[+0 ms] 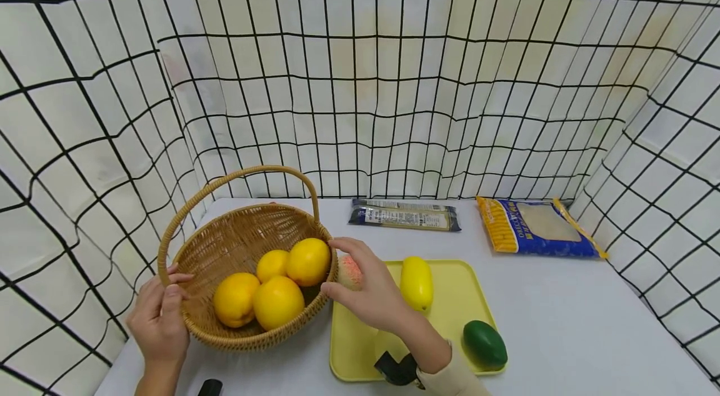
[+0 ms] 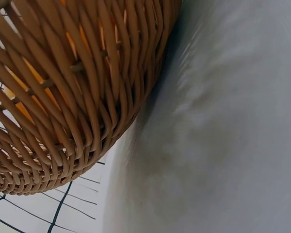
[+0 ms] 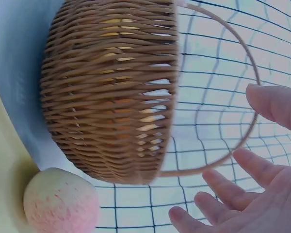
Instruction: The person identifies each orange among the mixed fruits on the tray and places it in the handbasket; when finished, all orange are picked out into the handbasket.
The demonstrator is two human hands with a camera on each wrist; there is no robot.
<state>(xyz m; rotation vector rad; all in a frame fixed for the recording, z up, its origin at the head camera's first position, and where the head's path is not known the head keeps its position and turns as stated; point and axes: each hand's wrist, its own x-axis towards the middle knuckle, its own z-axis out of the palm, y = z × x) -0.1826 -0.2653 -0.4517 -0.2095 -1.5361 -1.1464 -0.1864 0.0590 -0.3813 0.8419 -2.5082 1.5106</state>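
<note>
A brown wicker basket [image 1: 247, 338] with an arched handle stands at the left of the table, tilted toward me. Several round yellow-orange fruits [image 1: 278, 303] lie inside it. At its left rim, by the foot of the handle, my left hand [image 1: 160, 321] grips the edge between thumb and fingers. My right hand [image 1: 371, 290] is at the opposite rim with its fingers spread; the right wrist view shows a gap between these fingers and the wicker. Beneath that hand, a pink-and-cream peach [image 3: 62, 201] is partly covered in the head view.
A yellow tray [image 1: 450, 283] right of the basket holds the peach, a long yellow fruit [image 1: 417, 283] and a dark green avocado [image 1: 485, 344]. Farther back lie a dark flat packet [image 1: 405, 215] and a blue-and-yellow bag [image 1: 540, 227]. Grid-patterned cloth [image 1: 360, 71] encloses the table.
</note>
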